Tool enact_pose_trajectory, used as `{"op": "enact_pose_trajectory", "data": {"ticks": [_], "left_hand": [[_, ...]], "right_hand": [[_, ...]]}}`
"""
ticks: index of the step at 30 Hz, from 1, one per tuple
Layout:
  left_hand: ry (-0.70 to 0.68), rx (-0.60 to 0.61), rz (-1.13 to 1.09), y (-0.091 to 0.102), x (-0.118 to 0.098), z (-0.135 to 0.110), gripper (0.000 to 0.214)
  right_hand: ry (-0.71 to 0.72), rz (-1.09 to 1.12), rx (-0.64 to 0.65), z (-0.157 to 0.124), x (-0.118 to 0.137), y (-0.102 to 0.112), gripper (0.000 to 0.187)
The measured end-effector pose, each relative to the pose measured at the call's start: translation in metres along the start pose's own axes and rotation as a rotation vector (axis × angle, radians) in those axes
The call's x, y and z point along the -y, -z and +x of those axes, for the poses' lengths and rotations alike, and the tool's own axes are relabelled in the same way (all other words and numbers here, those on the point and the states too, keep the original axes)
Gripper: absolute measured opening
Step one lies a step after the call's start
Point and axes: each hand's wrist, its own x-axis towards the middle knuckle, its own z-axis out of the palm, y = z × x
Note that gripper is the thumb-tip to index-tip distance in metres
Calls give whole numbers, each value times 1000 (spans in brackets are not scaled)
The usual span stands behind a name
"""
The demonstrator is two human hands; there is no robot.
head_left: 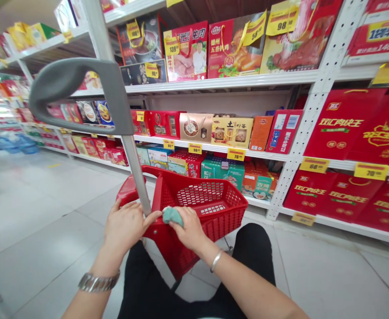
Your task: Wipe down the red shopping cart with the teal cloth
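Red plastic basket (222,226) bears left hand (126,226), fingers open on its rim; right hand's (189,229) fingers grip one teal cloth (172,216).

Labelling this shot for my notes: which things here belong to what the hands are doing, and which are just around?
In use: teal cloth under the right hand; red plastic shopping basket under the left hand; its grey pull handle.
Just around: boxed gift packs on the shelves; yellow price tags.
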Motion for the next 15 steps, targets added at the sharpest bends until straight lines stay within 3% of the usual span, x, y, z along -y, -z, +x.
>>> {"op": "enact_pose_trajectory", "data": {"ticks": [2,5,10,12,15], "left_hand": [[3,18,4,1,4,-1,67],[11,29,-15,1,15,0,65],[69,-13,-33,-7,36,4,65],[84,-120,-45,-13,39,1,65],[87,-476,-119,-19,30,-12,56]], "right_hand": [[25,-10,41,5,8,-4,31],[50,-40,82,4,-2,-2,31],[13,-174,26,-18,-63,24,28],[4,-240,-33,-31,-94,40,28],[-17,-273,-149,-45,-131,61,26]]}}
